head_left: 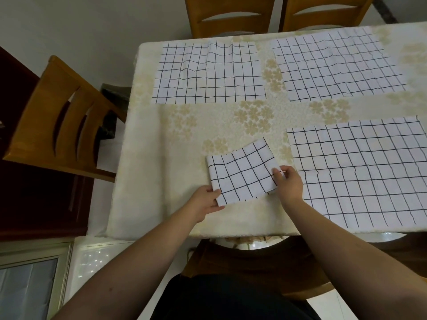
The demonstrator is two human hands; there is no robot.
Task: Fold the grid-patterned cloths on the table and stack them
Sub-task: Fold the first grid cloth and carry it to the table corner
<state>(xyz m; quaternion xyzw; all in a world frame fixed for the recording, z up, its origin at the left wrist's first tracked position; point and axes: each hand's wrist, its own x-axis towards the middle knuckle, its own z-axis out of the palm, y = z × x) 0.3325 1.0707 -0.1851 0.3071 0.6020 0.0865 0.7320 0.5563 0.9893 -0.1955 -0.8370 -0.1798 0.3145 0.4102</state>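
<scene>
A folded white cloth with a black grid point(241, 175) lies near the table's front edge, its far side arching up a little. My left hand point(205, 200) pinches its near-left corner. My right hand point(288, 183) grips its right edge, fingers curled over the top layer. Three more grid cloths lie spread flat: one at the back left point(208, 72), one at the back right point(337, 65), and a large one at the front right point(362, 172), just right of my right hand.
The table wears a cream cloth with tan flower prints point(161, 158). A wooden chair point(60, 121) stands at the left side and two more chairs point(231, 15) at the far edge. A dark chair back point(254, 257) sits between me and the table.
</scene>
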